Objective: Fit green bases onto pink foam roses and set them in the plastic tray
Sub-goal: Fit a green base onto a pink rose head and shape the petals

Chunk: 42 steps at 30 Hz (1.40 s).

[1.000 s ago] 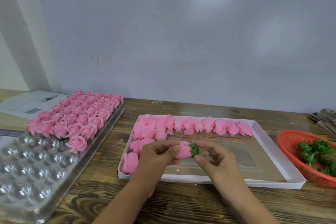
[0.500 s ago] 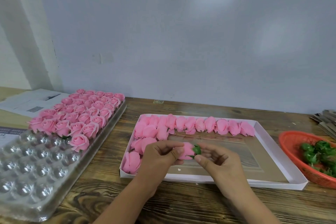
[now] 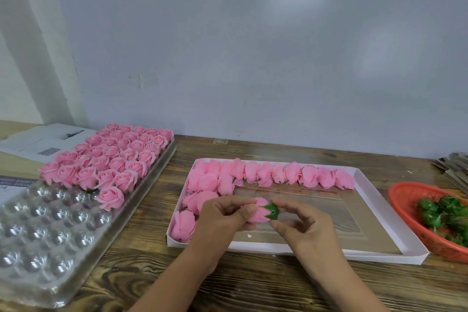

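My left hand [image 3: 224, 219] grips a pink foam rose [image 3: 258, 213] on its side above the white box [image 3: 395, 213]. A green base [image 3: 273, 211] sits on the rose's right end, pinched between thumb and forefinger of my right hand [image 3: 304, 229]. The clear plastic tray [image 3: 50, 240] lies at the left; finished pink roses [image 3: 114, 159] fill its far half and its near cups hold nothing. Loose pink roses [image 3: 278, 173] without bases line the box's far and left sides.
An orange basket [image 3: 405, 200] with several green bases [image 3: 445, 213] stands at the right edge. Papers [image 3: 43, 140] lie at the far left, a stack of flat sheets [image 3: 455, 167] at the far right. The wooden table [image 3: 253, 284] meets a grey wall behind.
The green base now shows its leaf points spread over the rose's end, more exposed than before. Both hands stay together over the box; the view has shifted slightly.
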Available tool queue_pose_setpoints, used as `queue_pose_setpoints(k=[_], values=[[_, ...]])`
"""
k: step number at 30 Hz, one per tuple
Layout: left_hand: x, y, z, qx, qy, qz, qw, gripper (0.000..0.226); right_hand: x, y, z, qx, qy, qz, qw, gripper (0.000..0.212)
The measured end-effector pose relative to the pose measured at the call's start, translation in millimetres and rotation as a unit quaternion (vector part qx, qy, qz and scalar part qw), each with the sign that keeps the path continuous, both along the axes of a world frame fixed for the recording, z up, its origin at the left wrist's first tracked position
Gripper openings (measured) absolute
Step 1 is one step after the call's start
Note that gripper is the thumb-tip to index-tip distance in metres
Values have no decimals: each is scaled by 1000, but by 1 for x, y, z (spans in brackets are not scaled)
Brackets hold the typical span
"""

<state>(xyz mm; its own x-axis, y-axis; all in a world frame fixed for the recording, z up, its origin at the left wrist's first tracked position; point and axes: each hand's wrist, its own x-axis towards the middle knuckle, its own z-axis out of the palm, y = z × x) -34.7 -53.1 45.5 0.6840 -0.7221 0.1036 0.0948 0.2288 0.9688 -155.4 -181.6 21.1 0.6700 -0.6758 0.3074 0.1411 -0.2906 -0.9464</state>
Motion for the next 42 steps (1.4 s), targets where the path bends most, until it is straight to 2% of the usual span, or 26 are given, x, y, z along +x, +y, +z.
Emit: queue_pose_setpoints(k=[3, 7, 16, 22, 25, 30, 34, 37, 42], values=[[0, -1, -1, -9, 1, 8, 1000, 12, 1, 1, 3, 33, -27, 11, 999, 38], [0, -2, -1, -15, -9, 12, 1000, 11, 0, 0, 9, 132, -52, 18, 990, 26], [0, -2, -2, -16, -21, 10, 1000, 12, 1, 2, 10, 100, -44, 10, 994, 29], [0, -2, -3, -18, -26, 10, 999, 13, 1, 1, 5, 135, -26, 8, 991, 18], [0, -2, -4, -14, -36, 6, 999, 13, 1, 1, 5, 119, -27, 10, 992, 23], [0, -2, -3, -14, -31, 7, 999, 12, 0, 3, 6, 128, -7, 33, 991, 14], [1, -3, -3, -7, -19, 11, 1000, 12, 0, 1, 7, 125, 3, 46, 991, 24], [2, -3, -5, 0, -18, 11, 1000, 12, -2, 0, 4, 61, 35, 63, 996, 43], [2, -3, -6, 11, -23, 12, 1000, 13, -2, -2, 0, -8, 59, 50, 997, 40]])
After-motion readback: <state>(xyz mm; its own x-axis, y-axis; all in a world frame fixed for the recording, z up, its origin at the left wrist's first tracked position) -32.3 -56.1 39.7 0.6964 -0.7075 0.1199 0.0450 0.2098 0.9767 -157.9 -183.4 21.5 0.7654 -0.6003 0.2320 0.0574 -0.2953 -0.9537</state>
